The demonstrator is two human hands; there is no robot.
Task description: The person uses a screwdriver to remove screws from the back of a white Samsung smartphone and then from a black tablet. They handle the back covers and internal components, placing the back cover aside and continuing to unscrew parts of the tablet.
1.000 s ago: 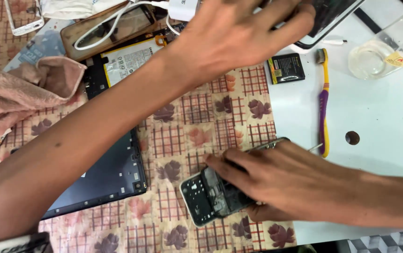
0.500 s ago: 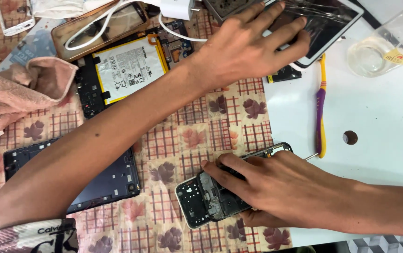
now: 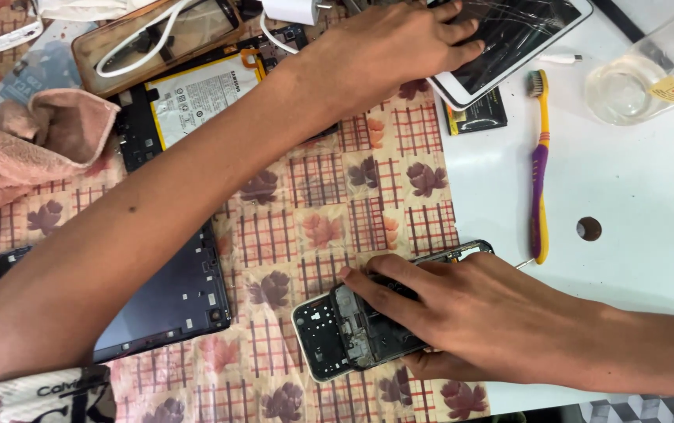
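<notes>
while the right hand [image 3: 462, 313] lies flat across an opened phone [image 3: 353, 333], fingers spread and pressing it down onto the patterned cloth [image 3: 329, 196], the left hand [image 3: 388, 43] is way out at the far edge of the table, palm down on a tablet with a cracked screen [image 3: 525, 31]. right hand first: it covers most of the phone, thumb tucked under the near edge, fingertips [image 3: 353, 278] curled over the bare inner frame, so that's a loose hold from above, not a tight fist. the phone sits at a slant near the bottom of the view, its dark end with small holes poking out to the left of the fingers, its other end reaching the bare white table [image 3: 635, 196]. left hand now: open, fingers stretched and resting on the tablet's glass, gripping nothing that can be seen. its forearm runs diagonally across the whole cloth. under that arm lies a dark flat back panel [image 3: 172, 301], and further up a second opened device with a white battery [image 3: 196, 94] showing. a pink rag [image 3: 31, 149] is bunched at the left. over on the white side, a yellow and purple toothbrush [image 3: 539, 164] lies straight, just beside the phone's far corner, with a clear plastic cup [image 3: 627, 90] near its bristle end and a small black square part [image 3: 478, 116] tucked by the tablet.
</notes>
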